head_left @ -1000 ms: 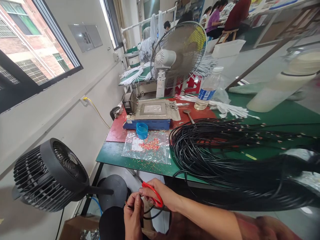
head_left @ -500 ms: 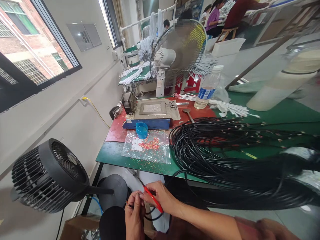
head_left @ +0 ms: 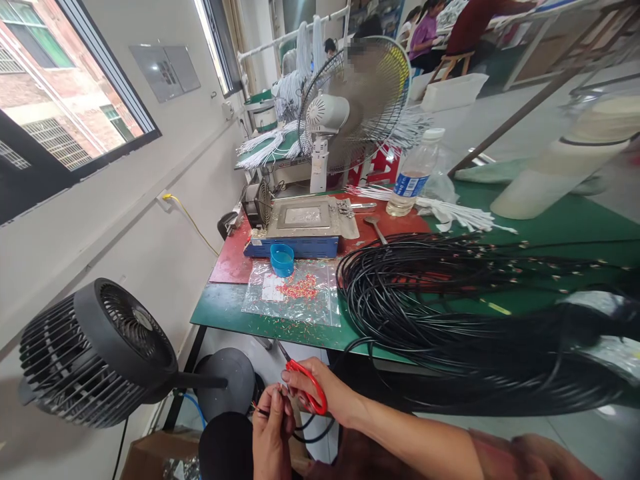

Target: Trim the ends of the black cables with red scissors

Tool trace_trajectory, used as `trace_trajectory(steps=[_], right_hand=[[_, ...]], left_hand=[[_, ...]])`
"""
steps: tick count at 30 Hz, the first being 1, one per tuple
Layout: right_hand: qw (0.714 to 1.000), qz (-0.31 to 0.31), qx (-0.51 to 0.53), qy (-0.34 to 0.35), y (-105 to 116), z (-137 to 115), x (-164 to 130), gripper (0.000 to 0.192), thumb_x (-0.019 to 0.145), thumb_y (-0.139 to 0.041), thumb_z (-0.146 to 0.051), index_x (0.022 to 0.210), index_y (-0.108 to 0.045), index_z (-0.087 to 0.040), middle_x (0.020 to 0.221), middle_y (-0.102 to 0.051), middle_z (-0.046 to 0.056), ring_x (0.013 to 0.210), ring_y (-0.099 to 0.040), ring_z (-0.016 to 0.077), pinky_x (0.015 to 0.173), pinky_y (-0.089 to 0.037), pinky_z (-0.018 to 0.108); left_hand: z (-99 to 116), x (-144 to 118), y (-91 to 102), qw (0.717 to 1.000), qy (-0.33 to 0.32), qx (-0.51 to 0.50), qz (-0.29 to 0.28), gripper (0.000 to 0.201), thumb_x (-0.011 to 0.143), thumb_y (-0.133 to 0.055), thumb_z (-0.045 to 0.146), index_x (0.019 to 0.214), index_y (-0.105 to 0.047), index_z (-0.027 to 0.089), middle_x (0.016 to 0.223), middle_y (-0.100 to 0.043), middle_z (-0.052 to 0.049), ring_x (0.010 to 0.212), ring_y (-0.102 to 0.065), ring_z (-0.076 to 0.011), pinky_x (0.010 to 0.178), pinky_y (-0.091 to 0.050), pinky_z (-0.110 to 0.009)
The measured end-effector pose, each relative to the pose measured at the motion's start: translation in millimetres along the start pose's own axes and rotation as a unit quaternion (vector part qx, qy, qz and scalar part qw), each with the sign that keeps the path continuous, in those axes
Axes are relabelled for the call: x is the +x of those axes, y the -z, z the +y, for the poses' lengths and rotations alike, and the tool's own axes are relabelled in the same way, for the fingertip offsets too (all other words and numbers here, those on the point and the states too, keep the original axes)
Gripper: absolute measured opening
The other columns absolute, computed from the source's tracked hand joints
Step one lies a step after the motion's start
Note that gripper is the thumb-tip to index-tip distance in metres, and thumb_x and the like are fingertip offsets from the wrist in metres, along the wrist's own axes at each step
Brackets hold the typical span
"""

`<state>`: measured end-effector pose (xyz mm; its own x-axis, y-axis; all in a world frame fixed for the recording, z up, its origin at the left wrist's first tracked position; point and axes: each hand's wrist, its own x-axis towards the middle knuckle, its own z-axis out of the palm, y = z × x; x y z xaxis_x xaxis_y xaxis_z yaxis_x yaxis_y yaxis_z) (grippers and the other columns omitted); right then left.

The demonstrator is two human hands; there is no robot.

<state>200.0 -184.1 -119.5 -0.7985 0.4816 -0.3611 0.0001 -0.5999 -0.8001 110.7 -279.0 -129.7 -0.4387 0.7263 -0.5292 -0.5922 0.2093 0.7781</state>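
Near, two hands and one pair of scissors are seen. Farther, one blue cup and one bottle are counted.

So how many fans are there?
3: a black floor fan at front left, a large wire-caged fan behind the green table, and a small cooling fan at the left end of the blue machine. More may be hidden.

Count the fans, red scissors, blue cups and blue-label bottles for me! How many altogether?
Fans: 3 (black fan, white-bodied fan, small fan by the blue machine)
Red scissors: 1, in the right hand
Blue cup: 1
Blue-label bottle: 1
Total: 6
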Motion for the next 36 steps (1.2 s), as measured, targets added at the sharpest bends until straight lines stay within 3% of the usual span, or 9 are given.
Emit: trace_trajectory(steps=[11, 20, 36], right_hand=[[1.0, -0.009, 0.013, -0.026, -3.8, -3.1, -3.4, 0.044, 0.058, -0.066, -0.054, 0.06, -0.054, -0.012, 0.04, -0.042, -0.007, 0.036, -0.033, 0.004, 0.037, -0.024, 0.018], [1.0, 0.009, -0.007, -0.019, -3.1, -0.8, -5.2, 0.044, 0.061, -0.064, -0.054, 0.057, -0.051, -0.013, 0.04, -0.041, -0.006, 0.036, -0.033, 0.0036, 0.038, -0.024, 0.018], [1.0, 0.017, -0.018, -0.02, 2.6, 0.8, -0.7, 0.043, 0.06, -0.064, -0.054, 0.057, -0.052, -0.013, 0.04, -0.041, -0.006, 0.036, -0.033, 0.0041, 0.038, -0.022, 0.018]], left_hand=[[-3.9, 0.5, 2.8, 1.0, -0.005, -0.026, -0.003, 0.017, 0.07, -0.056, 0.034, 0.076, -0.059, 0.018, 0.054, -0.049, 0.005, 0.049, -0.039, -0.0018, 0.048, -0.031, -0.015], [-3.9, 2.5, 4.4, 1.0, -0.02, -0.023, 0.005, 0.017, 0.069, -0.058, 0.033, 0.076, -0.059, 0.018, 0.068, -0.059, 0.002, 0.061, -0.05, -0.004, 0.058, -0.04, -0.016], [-6.2, 4.7, 7.6, 0.999, -0.035, -0.01, 0.007, 0.017, 0.068, -0.06, 0.032, 0.077, -0.06, 0.017, 0.065, -0.058, 0.002, 0.057, -0.048, -0.0033, 0.049, -0.032, -0.015]])
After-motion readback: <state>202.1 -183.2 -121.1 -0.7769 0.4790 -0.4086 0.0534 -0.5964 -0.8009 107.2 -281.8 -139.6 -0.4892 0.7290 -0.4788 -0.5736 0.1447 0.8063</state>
